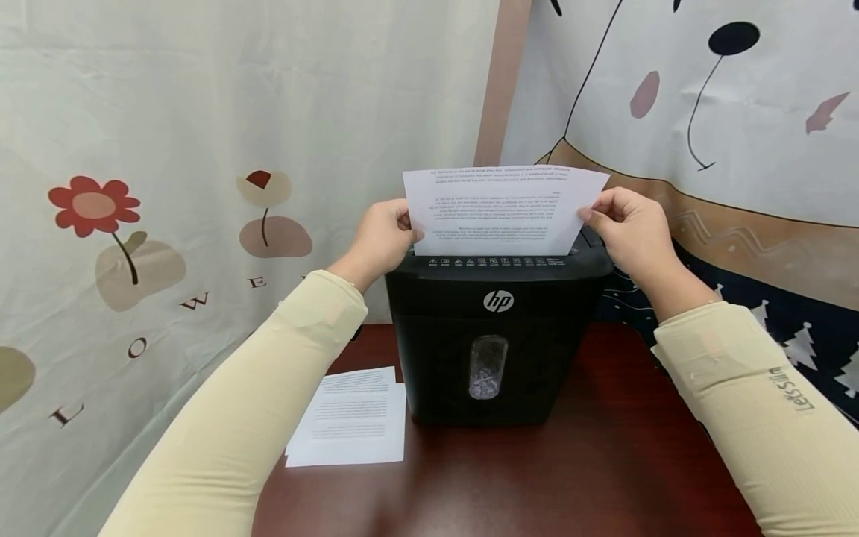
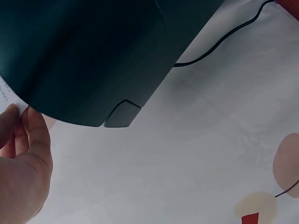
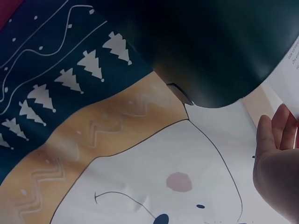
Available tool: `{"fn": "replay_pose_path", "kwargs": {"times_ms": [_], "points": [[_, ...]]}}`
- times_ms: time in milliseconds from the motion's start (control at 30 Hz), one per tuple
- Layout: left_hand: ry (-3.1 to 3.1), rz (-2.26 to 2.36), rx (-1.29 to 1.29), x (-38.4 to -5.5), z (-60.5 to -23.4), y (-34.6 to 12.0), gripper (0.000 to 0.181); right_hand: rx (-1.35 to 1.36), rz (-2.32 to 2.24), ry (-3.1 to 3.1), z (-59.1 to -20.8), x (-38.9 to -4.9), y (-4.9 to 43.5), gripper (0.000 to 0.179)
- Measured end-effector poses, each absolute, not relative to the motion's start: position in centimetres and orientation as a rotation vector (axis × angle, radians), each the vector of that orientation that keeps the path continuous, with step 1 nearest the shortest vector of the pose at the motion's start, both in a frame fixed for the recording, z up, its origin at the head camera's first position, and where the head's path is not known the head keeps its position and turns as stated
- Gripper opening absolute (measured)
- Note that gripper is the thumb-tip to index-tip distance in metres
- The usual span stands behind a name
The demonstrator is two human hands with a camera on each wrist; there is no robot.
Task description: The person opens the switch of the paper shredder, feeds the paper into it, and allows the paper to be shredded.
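A printed sheet of paper stands upright over the top of a black HP paper shredder, its lower edge at the slot. My left hand pinches the sheet's left edge between thumb and fingers, just above the shredder's top; the left wrist view also shows this left hand on a paper corner. On the opposite side, my right hand pinches the right edge. In the right wrist view, the right hand is partly cut off by the frame. Paper shreds show through the shredder's small window.
A small stack of printed sheets lies left of the shredder on the dark red table. Behind hangs a pale patterned curtain. A black cord runs from behind the shredder.
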State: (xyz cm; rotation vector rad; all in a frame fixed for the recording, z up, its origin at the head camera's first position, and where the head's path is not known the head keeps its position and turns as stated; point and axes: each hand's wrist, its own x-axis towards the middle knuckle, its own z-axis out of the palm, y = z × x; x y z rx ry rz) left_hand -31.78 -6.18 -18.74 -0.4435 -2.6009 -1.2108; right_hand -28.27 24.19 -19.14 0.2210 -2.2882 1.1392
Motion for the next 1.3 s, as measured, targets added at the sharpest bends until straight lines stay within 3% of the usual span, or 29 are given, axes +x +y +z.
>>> {"fn": "replay_pose_path", "kwargs": {"times_ms": [1300], "points": [[-2.724,-0.961,-0.427,-32.2,-19.7,-6.0,0.025,0.237,0.938,-2.442,-20.2,-29.1,23.9,0.017]]}}
